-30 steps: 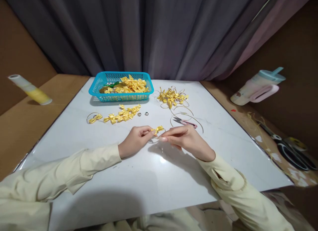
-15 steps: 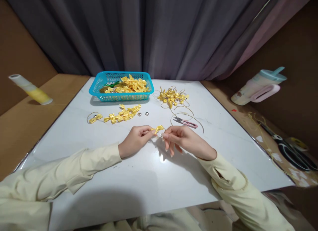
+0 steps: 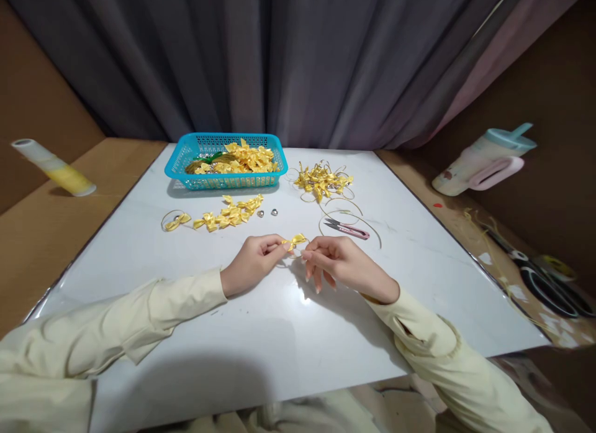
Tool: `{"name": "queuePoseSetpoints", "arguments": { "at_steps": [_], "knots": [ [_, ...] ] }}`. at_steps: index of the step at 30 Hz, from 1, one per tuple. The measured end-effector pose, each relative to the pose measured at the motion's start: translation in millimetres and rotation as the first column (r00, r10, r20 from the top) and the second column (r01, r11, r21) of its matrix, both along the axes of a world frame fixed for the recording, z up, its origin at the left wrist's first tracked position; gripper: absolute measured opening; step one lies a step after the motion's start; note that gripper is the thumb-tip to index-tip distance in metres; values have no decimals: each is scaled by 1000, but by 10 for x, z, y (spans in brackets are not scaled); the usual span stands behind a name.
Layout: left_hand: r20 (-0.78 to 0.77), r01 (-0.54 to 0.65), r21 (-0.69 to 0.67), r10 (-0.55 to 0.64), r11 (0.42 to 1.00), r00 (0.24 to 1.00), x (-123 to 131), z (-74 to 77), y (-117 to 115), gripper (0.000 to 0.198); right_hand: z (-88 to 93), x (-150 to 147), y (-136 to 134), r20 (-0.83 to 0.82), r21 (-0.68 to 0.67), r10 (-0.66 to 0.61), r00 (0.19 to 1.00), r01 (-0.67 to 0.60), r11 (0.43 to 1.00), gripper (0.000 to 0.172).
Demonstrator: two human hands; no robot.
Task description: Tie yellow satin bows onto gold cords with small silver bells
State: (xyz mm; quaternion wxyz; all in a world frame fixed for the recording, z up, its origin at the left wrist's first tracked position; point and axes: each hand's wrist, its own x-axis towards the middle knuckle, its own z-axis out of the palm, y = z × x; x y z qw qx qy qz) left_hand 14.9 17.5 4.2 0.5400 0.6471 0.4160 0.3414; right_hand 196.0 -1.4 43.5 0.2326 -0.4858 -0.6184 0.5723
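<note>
My left hand pinches a yellow ribbon bow between thumb and fingertips, just above the white tabletop. A small silvery bell seems to sit at the bow's middle, partly hidden by the fingers. From the bow a thin gold cord curves toward my right hand. The right thumb and forefinger close on this cord, while the other fingers hang loosely below. Beyond the hands lie two small silvery bells, a row of loose yellow bows and, at left, one bow on a looped cord.
A blue basket of bows stands at the back. Right of it lies a heap of corded bows. Pink-handled thread snips rest among loose cords. Black scissors and a tumbler are at right, a yellow roll at left.
My right hand has shifted very slightly left and its lower fingers have drawn in a little. The left hand keeps its pinch on the bow. The whole view has moved slightly.
</note>
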Motion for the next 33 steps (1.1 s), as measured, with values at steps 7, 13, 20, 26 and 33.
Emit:
{"name": "queuePoseSetpoints", "arguments": {
  "at_steps": [7,13,20,26,33],
  "knots": [
    [-31,11,29,-10,1000,999,-12,9,6,30,30,-33,-10,10,-10,-28,1000,28,1000,24],
    [-113,15,95,-4,995,994,-13,10,-1,31,29,-20,-3,-36,-62,-24,999,22,998,24],
    [-157,25,144,-2,989,988,-17,7,0,30,16,-31,1,-61,-72,-34,998,29,997,27],
    [-18,-9,33,10,999,1000,-1,-7,13,29,-49,-68,-6,-115,-25,-27,993,24,999,32],
    [169,-30,-228,69,973,983,19,21,22,30,-162,-136,-82,-42,225,-88,995,95,970,28]
  ]
}}
